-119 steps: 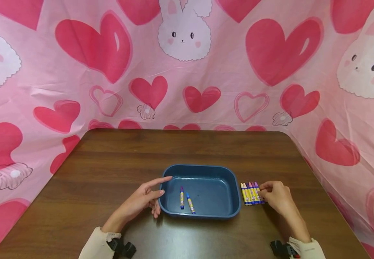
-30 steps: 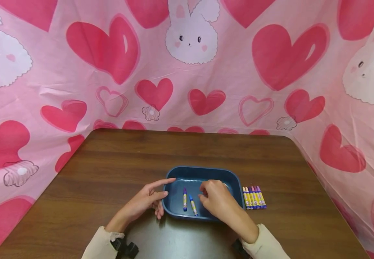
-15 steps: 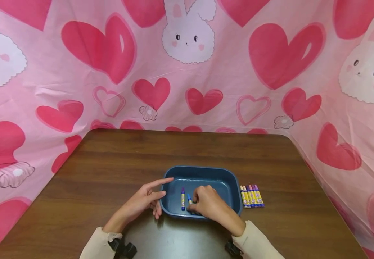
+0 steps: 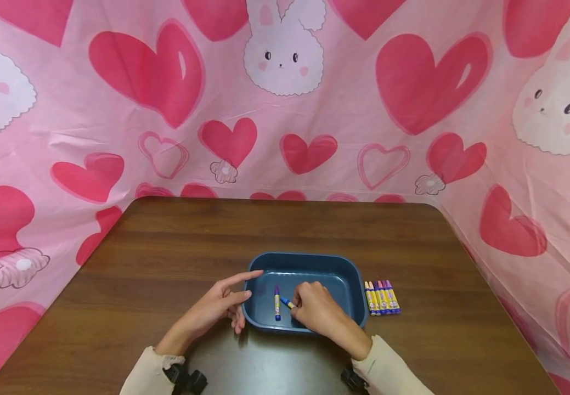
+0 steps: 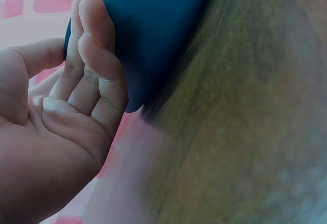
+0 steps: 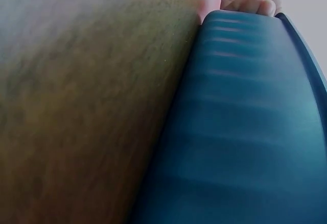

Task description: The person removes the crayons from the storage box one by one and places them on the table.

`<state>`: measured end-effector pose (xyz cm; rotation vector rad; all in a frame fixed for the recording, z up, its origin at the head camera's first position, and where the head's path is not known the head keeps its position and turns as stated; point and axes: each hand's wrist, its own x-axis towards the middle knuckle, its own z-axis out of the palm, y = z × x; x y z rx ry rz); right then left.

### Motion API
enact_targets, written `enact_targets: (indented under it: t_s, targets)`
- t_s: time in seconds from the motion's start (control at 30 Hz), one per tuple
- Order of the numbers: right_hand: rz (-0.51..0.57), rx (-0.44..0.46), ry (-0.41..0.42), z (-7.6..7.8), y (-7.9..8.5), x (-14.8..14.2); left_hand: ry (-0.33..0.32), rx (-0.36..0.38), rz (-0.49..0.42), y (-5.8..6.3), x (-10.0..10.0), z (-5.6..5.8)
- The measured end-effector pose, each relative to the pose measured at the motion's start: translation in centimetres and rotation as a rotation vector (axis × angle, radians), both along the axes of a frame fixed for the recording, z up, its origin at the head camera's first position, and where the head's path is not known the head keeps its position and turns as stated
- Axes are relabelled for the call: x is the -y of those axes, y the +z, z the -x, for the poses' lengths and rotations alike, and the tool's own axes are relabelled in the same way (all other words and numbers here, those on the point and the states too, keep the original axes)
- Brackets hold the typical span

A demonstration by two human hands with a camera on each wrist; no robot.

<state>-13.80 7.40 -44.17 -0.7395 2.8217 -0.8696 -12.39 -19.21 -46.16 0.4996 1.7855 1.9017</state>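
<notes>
A dark blue rectangular tray [image 4: 309,262] stands on the table. Inside it a purple crayon [image 4: 277,305] with a yellow wrapper lies lengthwise. Right of that, a blue crayon [image 4: 287,302] slants with its tip toward the purple one. My right hand [image 4: 316,310] reaches into the tray and pinches the blue crayon, whose lower end is hidden by the fingers. My left hand [image 4: 215,302] is at the tray's left end, index finger stretched over the rim and thumb against the side. In the left wrist view, the left hand's fingers [image 5: 97,22] lie along the tray wall.
Right of the tray, several crayons [image 4: 382,298] in yellow wrappers lie side by side in a row. The brown wooden table [image 4: 191,225] reaches back to a pink curtain [image 4: 349,104] with hearts and rabbits. The right wrist view shows the tray's ribbed outer wall [image 6: 240,117].
My right hand has moved from the crayon row into the tray, and the row is shorter by a crayon. The blue crayon has turned more slanted. My left hand has stayed at the rim.
</notes>
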Motion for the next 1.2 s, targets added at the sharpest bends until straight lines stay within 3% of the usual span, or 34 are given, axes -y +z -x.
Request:
enact_targets:
  t_s: [0.2, 0.9, 1.2]
  targets:
    - [-0.001, 0.032, -0.007, 0.1, 0.0, 0.1, 0.001, -0.004, -0.001, 0.0, 0.0, 0.0]
    - [0.006, -0.007, -0.018, -0.4, 1.0, -0.3, -0.008, -0.001, -0.001, 0.1, -0.3, 0.2]
    - [-0.038, -0.097, -0.055, -0.9, 1.9, -1.4, -0.008, -0.022, -0.010, 0.0, -0.1, 0.1]
